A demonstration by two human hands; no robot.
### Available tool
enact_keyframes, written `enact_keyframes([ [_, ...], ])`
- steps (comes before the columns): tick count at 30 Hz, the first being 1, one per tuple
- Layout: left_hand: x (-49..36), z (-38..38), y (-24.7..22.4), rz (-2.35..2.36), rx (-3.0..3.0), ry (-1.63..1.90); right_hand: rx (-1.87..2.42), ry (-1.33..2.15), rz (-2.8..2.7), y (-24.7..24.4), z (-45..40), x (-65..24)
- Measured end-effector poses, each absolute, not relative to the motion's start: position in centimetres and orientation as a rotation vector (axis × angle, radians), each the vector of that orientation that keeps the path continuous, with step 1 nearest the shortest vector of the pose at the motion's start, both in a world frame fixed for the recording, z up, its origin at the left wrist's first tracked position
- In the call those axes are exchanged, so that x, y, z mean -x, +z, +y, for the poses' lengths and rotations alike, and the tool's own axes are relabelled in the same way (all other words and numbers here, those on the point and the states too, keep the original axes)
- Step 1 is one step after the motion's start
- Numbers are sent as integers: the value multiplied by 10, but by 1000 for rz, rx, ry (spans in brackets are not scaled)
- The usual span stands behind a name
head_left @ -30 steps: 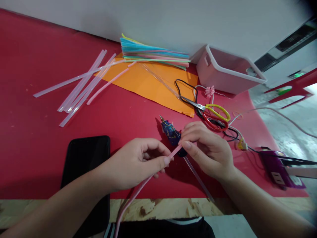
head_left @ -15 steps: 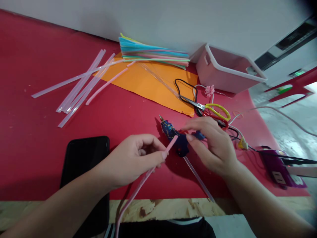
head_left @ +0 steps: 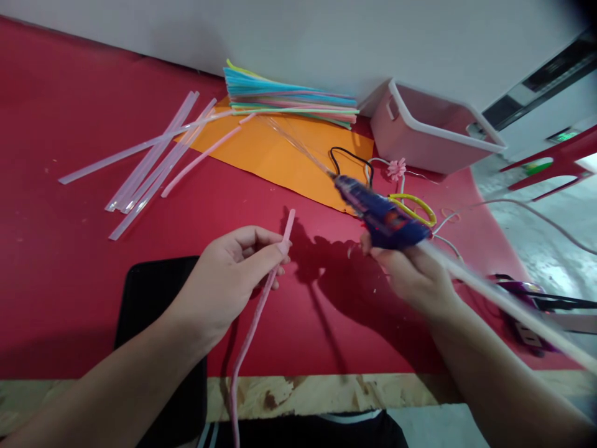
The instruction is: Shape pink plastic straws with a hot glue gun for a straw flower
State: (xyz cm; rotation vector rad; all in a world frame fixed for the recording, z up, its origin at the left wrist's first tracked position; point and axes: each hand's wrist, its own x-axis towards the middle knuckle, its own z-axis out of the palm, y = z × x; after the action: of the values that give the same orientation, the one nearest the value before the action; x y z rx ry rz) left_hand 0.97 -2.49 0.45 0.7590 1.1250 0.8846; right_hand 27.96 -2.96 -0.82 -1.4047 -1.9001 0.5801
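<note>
Between the thumb and fingers of my left hand [head_left: 249, 261] is a pink pipe cleaner [head_left: 254, 330]; its short end points up past the fingertips and the rest hangs over the table's front edge. My right hand [head_left: 415, 274] grips a dark blue hot glue gun [head_left: 382, 214], raised above the table and blurred by motion. Its nozzle points up and left towards the orange sheet. A long translucent glue stick [head_left: 494, 289] juts from the back of the gun, over my right forearm. Behind the gun, scissors with a yellow handle [head_left: 415, 202] are partly hidden.
Loose glue sticks [head_left: 153, 162] lie at left beside an orange sheet [head_left: 275, 165]. A bundle of coloured pipe cleaners [head_left: 289, 96] rests at the wall, near a pink bin [head_left: 420, 134]. A black phone [head_left: 153, 298] lies under my left forearm; a purple power strip [head_left: 527, 317] is at right.
My right hand has taken hold of the glue gun and lifted it off the table, up and to the right. My left hand has shifted slightly left and up with the pipe cleaner.
</note>
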Motion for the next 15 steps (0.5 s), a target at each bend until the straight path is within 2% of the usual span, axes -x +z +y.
enact_keyframes([
  [6, -9, -25, 5, 1124, -760, 873, 1195, 1059, -1265, 3, -19, -268],
  [15, -9, -26, 7, 1124, -773, 880, 1161, 1116, -1416, -1, -30, -271],
])
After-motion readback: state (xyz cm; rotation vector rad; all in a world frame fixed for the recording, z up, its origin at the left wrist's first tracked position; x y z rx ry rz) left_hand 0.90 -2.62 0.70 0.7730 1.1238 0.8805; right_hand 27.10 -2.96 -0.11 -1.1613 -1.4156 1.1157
